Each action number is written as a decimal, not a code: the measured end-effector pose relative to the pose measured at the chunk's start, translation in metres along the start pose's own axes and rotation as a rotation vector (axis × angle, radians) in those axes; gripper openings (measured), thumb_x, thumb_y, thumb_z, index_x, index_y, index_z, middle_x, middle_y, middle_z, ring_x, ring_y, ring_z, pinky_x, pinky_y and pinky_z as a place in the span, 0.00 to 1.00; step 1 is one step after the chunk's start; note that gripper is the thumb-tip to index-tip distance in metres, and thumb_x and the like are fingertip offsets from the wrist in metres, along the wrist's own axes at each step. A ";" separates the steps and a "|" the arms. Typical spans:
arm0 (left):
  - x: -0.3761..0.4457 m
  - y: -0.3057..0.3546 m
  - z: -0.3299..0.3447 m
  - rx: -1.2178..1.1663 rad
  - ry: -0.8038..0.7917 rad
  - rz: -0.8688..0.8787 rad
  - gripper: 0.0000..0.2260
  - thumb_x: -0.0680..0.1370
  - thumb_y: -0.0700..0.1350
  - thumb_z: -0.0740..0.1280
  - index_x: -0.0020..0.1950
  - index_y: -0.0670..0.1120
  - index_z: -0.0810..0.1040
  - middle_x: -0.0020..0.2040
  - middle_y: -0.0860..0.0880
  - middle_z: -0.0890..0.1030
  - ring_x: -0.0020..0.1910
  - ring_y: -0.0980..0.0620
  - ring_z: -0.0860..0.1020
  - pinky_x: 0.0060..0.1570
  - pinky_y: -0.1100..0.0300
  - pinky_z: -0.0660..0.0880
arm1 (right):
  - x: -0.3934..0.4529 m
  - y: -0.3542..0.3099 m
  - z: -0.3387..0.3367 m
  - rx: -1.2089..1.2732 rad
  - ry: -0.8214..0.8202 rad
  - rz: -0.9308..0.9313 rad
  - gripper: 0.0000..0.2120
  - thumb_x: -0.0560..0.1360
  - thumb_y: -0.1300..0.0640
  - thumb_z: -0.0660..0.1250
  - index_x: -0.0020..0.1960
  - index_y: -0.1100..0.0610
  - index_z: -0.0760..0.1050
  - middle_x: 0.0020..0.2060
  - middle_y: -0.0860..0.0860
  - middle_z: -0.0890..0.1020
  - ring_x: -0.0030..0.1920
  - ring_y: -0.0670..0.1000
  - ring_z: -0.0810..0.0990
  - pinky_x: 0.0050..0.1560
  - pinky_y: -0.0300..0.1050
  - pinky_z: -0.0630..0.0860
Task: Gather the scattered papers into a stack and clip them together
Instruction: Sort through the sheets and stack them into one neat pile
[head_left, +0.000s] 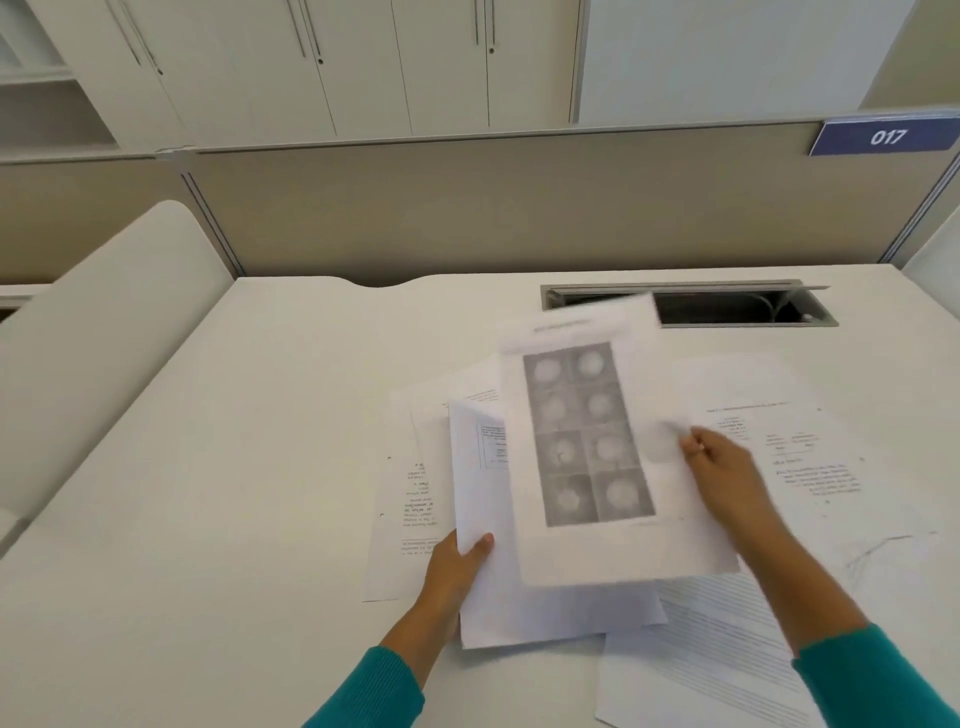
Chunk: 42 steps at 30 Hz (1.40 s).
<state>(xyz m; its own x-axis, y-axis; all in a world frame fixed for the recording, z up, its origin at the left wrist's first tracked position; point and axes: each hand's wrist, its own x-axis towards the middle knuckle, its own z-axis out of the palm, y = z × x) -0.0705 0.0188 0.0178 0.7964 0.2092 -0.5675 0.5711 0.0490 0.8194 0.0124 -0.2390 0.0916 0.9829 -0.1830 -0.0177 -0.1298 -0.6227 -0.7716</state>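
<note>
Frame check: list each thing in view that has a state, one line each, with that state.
Left hand: grips the lower left edge of a small stack of sheets.
Right hand: pinches the right edge of the picture sheet.
Picture sheet: lifted, blurred, over the held stack.
Held stack: partly gathered, unclipped.
Loose sheets: lying flat on the desk, ungathered.
Cable hatch: lid open.
Cabinet doors: shut.

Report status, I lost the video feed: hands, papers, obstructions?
Left hand holds partial stack. Right hand pinches image sheet. Loose sheets remain. No clip visible.
</note>
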 end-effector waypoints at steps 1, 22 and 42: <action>0.000 0.000 0.000 -0.011 -0.001 0.007 0.18 0.78 0.49 0.63 0.66 0.45 0.70 0.56 0.48 0.78 0.53 0.47 0.78 0.55 0.51 0.76 | -0.004 0.008 0.015 -0.026 -0.050 0.036 0.14 0.79 0.58 0.57 0.61 0.63 0.74 0.58 0.61 0.79 0.54 0.57 0.76 0.54 0.47 0.70; 0.005 0.046 -0.007 0.020 -0.045 0.353 0.16 0.79 0.44 0.61 0.66 0.46 0.71 0.62 0.46 0.78 0.60 0.47 0.77 0.63 0.47 0.73 | -0.016 0.017 0.049 0.294 -0.298 0.216 0.23 0.76 0.48 0.62 0.68 0.56 0.65 0.64 0.55 0.75 0.59 0.55 0.76 0.58 0.50 0.75; -0.007 0.095 0.027 -0.144 -0.094 0.541 0.08 0.73 0.45 0.68 0.49 0.57 0.76 0.47 0.56 0.81 0.48 0.54 0.79 0.48 0.60 0.76 | -0.029 -0.028 0.005 0.613 -0.019 -0.077 0.17 0.65 0.42 0.68 0.52 0.41 0.71 0.47 0.42 0.80 0.47 0.46 0.80 0.41 0.37 0.79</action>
<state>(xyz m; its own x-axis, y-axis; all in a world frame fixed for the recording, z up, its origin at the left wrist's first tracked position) -0.0162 -0.0044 0.0978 0.9860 0.1544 -0.0634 0.0493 0.0935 0.9944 -0.0116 -0.2122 0.1104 0.9894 -0.1376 0.0460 0.0349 -0.0817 -0.9960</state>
